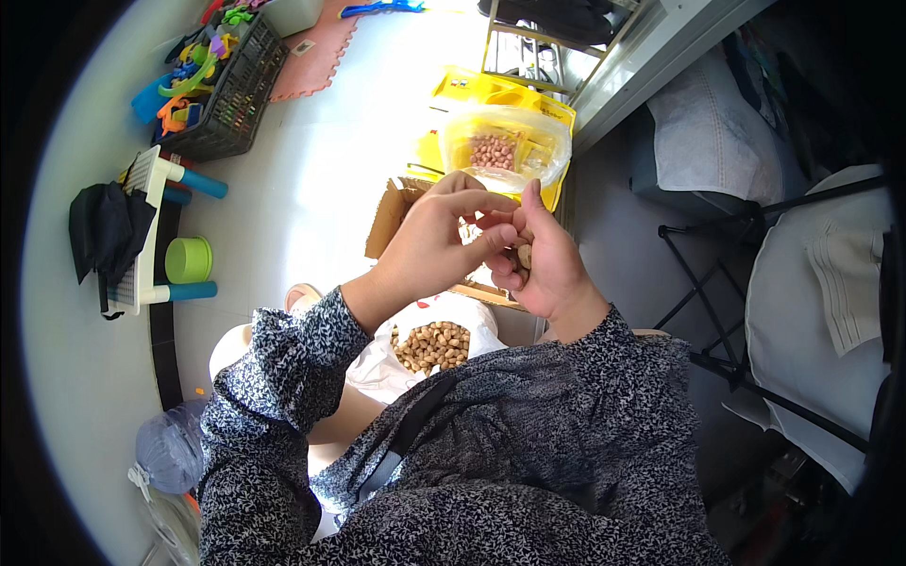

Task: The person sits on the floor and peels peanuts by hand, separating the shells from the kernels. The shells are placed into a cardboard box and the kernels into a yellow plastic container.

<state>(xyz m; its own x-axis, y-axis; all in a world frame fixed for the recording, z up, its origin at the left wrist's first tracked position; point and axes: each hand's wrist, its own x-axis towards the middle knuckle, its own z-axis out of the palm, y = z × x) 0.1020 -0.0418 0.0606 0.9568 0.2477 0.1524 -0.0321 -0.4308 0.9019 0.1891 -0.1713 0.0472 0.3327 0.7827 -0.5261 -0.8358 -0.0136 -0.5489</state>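
Over a cardboard box (380, 225) my two hands meet, fingertips close together. My right hand (548, 262) is curled around unshelled peanuts (524, 256), partly hidden by its fingers. My left hand (446, 233) has thumb and forefinger near the right fingertips; whether it pinches something cannot be told. Pale shells show inside the box, behind the hands. Below, a white plastic bag (375, 368) lies open with many unshelled peanuts (433, 347) in it. Beyond the box, a clear plastic bag (548, 141) holds shelled reddish peanuts (493, 151) and rests on a yellow bag (481, 86).
On the left are a black crate (244, 106) of toys, a white plastic stool (147, 233) lying on its side and a green tub (188, 260). A folding chair (814, 304) stands at right, near a metal rack (527, 81) and door frame (637, 71).
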